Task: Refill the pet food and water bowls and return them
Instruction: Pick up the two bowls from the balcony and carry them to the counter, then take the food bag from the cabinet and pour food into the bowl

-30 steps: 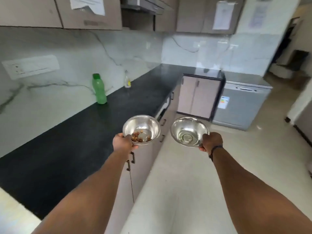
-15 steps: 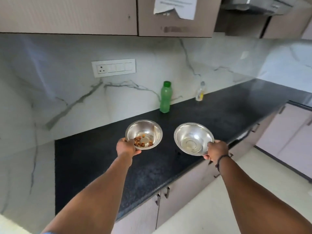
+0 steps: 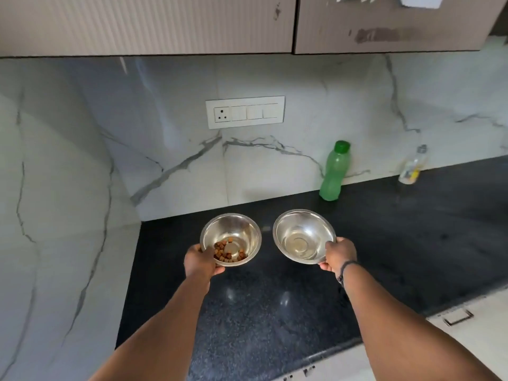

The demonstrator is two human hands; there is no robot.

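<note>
My left hand point(image 3: 199, 261) grips the near rim of a steel food bowl point(image 3: 239, 229) that holds a few brown kibble pieces point(image 3: 226, 253). My right hand point(image 3: 339, 254) grips the right rim of a second steel bowl point(image 3: 301, 235), which has a little clear water in its bottom. Both bowls are held side by side in the air above the black countertop point(image 3: 275, 312), tilted slightly toward me. A green water bottle point(image 3: 334, 171) with a green cap stands upright against the wall, behind and to the right of the water bowl.
A small clear bottle with a yellow label point(image 3: 412, 167) stands further right at the wall. A marble side wall point(image 3: 55, 215) closes the counter on the left. A switch panel point(image 3: 244, 111) sits on the backsplash, upper cabinets point(image 3: 165, 23) hang overhead, and drawer fronts point(image 3: 456, 317) lie lower right.
My view has swung left from the kitchen floor to face the counter and wall. Both hands have carried the bowls over the countertop, nearer the green bottle.
</note>
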